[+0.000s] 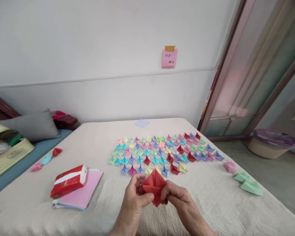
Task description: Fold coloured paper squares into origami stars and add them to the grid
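Note:
A partly folded piece of red origami paper [155, 184] is held up between both hands, its diamond shape standing on a point with a top flap raised. My left hand [137, 196] grips its left side, thumb across the lower front and fingers behind. On the right edge, my right hand [174, 194] pinches the paper between thumb and curled fingers. Just beyond the hands, rows of small folded paper boats [147, 160] in many colours cover the middle of the cloth-covered table [108, 200]. Parts of the fingers behind the red paper are hidden.
At left, a red and white packet [69, 181] lies on a stack of coloured paper [88, 193]. Pink, blue and red folded pieces [47, 159] lie beyond it. Green folded papers [250, 186] sit near the right edge. A lavender sheet [142, 123] lies at the back.

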A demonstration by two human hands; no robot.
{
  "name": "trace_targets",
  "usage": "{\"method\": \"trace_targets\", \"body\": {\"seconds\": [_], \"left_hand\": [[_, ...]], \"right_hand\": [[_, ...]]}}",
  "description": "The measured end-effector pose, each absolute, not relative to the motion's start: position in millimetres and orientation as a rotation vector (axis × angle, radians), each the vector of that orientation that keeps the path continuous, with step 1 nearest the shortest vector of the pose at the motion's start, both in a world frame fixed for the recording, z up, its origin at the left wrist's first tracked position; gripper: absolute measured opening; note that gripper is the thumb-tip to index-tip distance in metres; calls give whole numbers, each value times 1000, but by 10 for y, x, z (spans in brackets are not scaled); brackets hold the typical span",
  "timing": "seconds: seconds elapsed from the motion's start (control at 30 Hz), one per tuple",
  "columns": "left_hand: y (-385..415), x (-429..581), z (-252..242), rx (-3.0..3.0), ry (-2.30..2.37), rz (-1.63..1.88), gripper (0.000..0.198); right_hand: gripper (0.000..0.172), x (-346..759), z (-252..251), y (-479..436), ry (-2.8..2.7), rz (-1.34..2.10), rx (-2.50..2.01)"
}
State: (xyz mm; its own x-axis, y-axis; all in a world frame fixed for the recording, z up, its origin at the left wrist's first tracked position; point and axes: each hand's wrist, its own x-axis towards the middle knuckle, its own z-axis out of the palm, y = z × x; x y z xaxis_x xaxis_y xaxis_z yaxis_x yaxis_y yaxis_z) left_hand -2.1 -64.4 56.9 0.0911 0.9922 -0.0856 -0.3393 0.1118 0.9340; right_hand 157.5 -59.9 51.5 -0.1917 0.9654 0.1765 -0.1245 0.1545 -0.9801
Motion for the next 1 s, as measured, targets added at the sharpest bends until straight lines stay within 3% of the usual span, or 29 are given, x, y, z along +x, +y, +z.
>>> {"method": "trace_targets", "body": {"seconds": [0.1, 0.3, 0.4, 0.53, 1.0], "left_hand": [[-661, -42, 593, 922, 938, 1080, 14], [-646, -48, 595, 997, 1023, 1142, 2], [-645, -41, 628, 1048, 1068, 1121, 2], [-666, -21, 672, 1132, 1034, 1032, 7], [-658, 1, 637, 1120, 1006, 983, 16]], "right_hand": [[21, 1567, 486, -605, -1345, 1271, -901], [19, 1538, 565, -633, -1170, 1402, -856], [42, 1526, 605, -620, -1047, 1510, -810], [18, 1528, 488, -573, -1108, 1564, -977], [27, 1520, 363, -562, -947, 1633, -995]]}}
